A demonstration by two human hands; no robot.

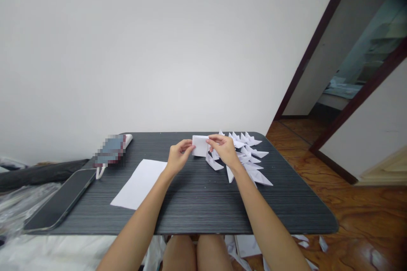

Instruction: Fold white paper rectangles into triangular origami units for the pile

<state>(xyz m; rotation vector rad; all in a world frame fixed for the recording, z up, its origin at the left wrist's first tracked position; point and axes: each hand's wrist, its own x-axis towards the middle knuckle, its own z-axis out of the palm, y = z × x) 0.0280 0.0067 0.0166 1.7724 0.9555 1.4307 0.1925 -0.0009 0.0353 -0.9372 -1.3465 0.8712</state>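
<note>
Paper (199,147) sits between left hand (177,156) and right hand (225,149), pinched.

The scene is seen through one camera worn on the person's head, pointed forward and down across the tabletop (206,209) toward the wall (178,55) behind it. The left grip (178,155) and right grip (225,149) are framed just below the centre, at middling range, with the thighs (179,255) caught from above at the bottom edge. The view is taken wide enough for a door frame (315,42) to be included at right.
</note>
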